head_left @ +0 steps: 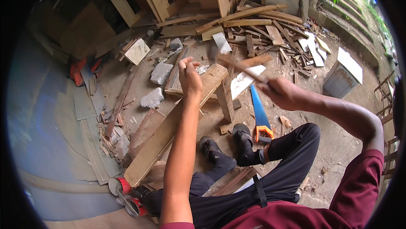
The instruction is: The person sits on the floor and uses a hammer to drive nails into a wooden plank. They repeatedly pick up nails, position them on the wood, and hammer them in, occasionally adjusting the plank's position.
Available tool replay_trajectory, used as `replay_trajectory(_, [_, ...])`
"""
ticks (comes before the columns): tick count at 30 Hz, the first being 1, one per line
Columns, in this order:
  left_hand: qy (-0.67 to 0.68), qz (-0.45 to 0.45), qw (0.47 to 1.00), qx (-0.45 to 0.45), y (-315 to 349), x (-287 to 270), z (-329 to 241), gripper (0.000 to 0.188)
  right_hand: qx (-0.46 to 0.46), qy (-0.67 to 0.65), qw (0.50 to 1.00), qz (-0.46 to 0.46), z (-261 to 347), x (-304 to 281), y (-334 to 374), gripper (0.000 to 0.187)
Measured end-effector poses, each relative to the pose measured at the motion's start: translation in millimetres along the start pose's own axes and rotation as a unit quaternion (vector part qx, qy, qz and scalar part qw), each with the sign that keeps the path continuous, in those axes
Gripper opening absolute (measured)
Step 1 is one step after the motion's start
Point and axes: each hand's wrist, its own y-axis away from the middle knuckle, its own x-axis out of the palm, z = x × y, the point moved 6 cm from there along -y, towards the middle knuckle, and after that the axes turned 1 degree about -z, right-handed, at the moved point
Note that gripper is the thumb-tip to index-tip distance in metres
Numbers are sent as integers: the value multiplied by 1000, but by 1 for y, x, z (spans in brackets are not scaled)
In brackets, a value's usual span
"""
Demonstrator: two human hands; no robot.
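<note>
Left arm [181, 157]: extended forward, nearly straight; left hand [190, 78] at its end, fingers [184, 63] loosely curled. Right arm [336, 108]: sharply bent at the elbow [374, 129], lower part angled inward; right hand [280, 94] closed in a fist-like grip.

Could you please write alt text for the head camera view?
A person's right hand grips a blurred brown handle; the left hand is near a long plank. A blue-and-orange saw lies on the ground, with scrap wood beyond.
</note>
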Motion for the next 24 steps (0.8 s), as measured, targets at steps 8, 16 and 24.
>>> replay_trajectory(8, [-142, 125, 982, -8, 13, 23, -9, 29, 102, -539, 834, -57, -67, 88, 23, 42])
replay_trajectory(16, [-489, 244, 822, 161, 59, 6, -77, 72, 367, -388, 813, -231, -343, 263, 37, 49])
replay_trajectory(24, [-483, 29, 857, 179, 207, -130, -122, 49, 468, -439, 714, -280, -377, 307, 58, 52])
